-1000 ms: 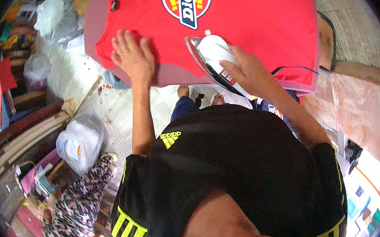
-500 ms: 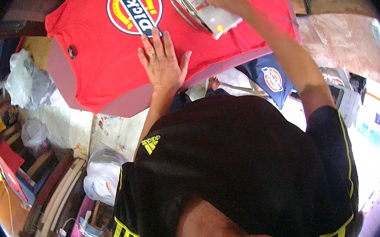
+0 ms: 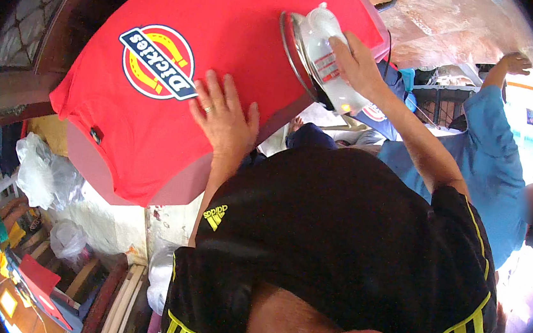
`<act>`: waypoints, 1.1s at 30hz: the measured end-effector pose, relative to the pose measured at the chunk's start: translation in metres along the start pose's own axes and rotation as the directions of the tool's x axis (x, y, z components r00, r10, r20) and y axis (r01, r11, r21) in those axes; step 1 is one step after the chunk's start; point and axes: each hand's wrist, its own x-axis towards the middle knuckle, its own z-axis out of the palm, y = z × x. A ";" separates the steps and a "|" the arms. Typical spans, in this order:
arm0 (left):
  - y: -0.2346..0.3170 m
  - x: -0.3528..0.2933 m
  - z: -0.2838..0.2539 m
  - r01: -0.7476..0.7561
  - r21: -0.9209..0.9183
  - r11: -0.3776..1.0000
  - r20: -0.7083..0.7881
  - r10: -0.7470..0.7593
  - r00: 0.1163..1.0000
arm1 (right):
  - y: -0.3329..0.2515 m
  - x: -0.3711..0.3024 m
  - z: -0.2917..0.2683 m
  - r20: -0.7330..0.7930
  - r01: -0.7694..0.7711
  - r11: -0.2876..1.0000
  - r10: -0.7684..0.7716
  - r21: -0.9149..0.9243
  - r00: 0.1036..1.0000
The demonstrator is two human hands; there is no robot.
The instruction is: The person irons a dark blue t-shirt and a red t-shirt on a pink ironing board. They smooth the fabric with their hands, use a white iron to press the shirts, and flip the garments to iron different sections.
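Note:
A red T-shirt (image 3: 228, 28) lies spread over a padded, dull-pink ironing board (image 3: 184, 184). Its round print (image 3: 158, 61) in red, yellow, white and navy faces up. My left hand (image 3: 224, 121) rests flat on the fabric, fingers spread, fingertips at the print's lower right end. To the right of it, my right hand (image 3: 359, 69) is wrapped round the handle of a white clothes iron (image 3: 320, 46) with a shiny metal base. The base's edge shows on the iron's left side; whether it presses on the shirt, I cannot tell.
A person in a blue shirt (image 3: 491, 162) is close on the right, one arm raised. A navy garment (image 3: 393, 82) hangs beyond the board. Clear plastic bags (image 3: 44, 171) lie at the left, above wooden planks (image 3: 122, 303). A dark cord (image 3: 389, 53) runs behind my right hand.
The iron, in my right hand, has moved right, away from the print. My left hand stays flat near the print. The view has shifted, and the person in blue has appeared at the right.

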 end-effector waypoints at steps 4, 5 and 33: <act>0.044 0.021 0.019 -0.131 -0.151 0.980 -0.036 0.127 0.991 | 0.001 0.059 0.000 -0.090 -0.120 0.992 0.117 -0.032 0.989; 0.051 0.023 0.023 -0.143 -0.152 0.978 -0.034 0.140 0.990 | 0.002 0.079 0.000 -0.068 -0.084 0.996 0.085 0.007 0.994; 0.085 0.025 0.036 0.066 0.095 0.993 0.001 -0.067 0.998 | 0.118 0.156 -0.173 0.648 0.684 0.714 -0.449 -0.153 0.615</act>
